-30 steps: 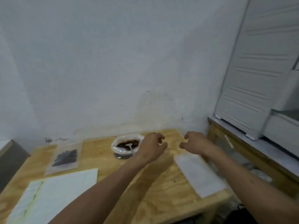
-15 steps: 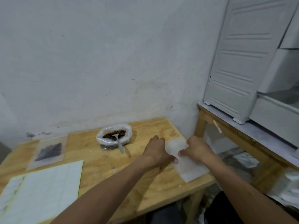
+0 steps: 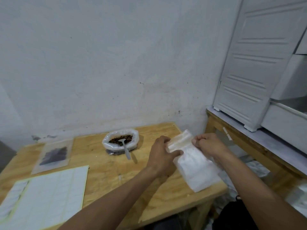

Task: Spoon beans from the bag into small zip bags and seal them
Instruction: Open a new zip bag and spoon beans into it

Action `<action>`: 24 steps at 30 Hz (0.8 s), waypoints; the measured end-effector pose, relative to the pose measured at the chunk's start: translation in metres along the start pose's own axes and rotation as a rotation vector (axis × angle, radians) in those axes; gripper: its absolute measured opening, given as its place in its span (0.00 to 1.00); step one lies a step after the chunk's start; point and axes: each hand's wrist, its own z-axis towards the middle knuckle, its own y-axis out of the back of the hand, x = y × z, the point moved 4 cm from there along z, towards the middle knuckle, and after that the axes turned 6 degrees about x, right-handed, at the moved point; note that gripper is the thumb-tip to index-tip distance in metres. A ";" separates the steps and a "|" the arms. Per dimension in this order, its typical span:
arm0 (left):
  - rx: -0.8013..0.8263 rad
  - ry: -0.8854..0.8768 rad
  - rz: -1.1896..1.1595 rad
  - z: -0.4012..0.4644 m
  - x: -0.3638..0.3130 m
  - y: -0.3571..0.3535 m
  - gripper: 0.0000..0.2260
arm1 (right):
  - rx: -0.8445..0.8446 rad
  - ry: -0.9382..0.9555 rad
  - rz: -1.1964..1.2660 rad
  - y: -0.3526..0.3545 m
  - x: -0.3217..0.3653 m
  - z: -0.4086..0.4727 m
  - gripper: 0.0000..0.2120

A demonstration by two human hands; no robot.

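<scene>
Beans sit in the big bag at the far middle of the desk, and a white spoon leans in them. Both hands hold a pack of small zip bags at the near right of the desk. The left hand pinches the left side of the pack's top, and the right hand pinches the right side. The fingers of both hands are curled tight on the plastic.

The step now looks like opening the pack to get one small bag out. To do it well, pull the top edges apart gently so the plastic does not rip. Then slide out just one bag and keep the rest together.

One filled bag with dark beans lies flat at the far left. A sheet of white labels lies at the near left.
</scene>
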 end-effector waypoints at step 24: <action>-0.578 -0.346 0.044 -0.006 -0.007 0.231 0.08 | 0.229 0.261 0.439 -0.150 0.217 0.010 0.09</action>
